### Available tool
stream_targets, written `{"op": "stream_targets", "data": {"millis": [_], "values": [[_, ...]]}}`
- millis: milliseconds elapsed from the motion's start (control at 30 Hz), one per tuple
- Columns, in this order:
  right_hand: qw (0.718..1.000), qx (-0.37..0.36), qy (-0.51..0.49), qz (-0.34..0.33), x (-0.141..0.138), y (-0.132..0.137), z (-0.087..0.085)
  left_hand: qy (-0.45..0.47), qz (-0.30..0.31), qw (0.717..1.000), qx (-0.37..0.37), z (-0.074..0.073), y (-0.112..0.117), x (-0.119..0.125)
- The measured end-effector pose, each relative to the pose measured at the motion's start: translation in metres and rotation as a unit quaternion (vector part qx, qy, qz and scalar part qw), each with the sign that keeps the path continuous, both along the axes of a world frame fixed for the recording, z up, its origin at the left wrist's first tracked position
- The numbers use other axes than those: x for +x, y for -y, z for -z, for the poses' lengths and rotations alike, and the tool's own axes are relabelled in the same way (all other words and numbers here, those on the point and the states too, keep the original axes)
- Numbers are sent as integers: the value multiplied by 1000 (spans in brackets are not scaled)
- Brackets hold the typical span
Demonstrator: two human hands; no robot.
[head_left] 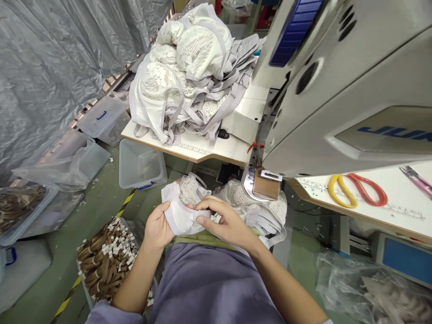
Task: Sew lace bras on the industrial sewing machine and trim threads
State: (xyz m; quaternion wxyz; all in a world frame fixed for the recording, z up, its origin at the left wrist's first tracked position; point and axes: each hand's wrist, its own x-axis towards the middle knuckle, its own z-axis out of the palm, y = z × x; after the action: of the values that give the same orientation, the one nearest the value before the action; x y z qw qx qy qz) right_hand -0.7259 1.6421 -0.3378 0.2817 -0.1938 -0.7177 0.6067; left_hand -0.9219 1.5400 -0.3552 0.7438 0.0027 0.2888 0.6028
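Observation:
Over my lap, both hands hold a small white lace garment piece (180,204). My left hand (158,228) grips its left edge with fingers curled. My right hand (225,221) pinches its right side, thumb and fingers pressed on the fabric. More white lace pieces (266,211) lie just beyond my right hand, below the sewing machine's needle area (256,180).
A grey-white sewing machine (344,85) fills the upper right. A heap of white lace garments (192,67) sits on the table (189,150). Scissors with red and yellow handles (357,190) lie at right. Clear plastic bins (141,167) and a basket of brown straps (104,261) stand on the floor.

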Motion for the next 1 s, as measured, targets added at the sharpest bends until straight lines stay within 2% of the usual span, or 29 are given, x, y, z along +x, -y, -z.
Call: {"op": "stream_targets", "data": {"millis": [133,333,567,667,800,900,1000], "values": [[999,-41,3,4,2,2,-1,-24,-10,1000,0,-8,3,4],[992,-122,-8,13,4,9,3,-49,-25,998,-8,-12,4,12],[987,-156,-44,19,4,13,5,-111,-45,993,-8,-16,4,20],[985,-168,-45,12,4,14,5,-208,-67,976,15,-13,7,26],[982,-177,-50,30,3,19,6,-342,-23,938,44,-3,12,37],[981,-173,-60,58,2,23,7,-393,-37,918,25,2,12,45],[987,-123,-53,84,3,26,7,-412,-72,908,16,2,10,51]]}}
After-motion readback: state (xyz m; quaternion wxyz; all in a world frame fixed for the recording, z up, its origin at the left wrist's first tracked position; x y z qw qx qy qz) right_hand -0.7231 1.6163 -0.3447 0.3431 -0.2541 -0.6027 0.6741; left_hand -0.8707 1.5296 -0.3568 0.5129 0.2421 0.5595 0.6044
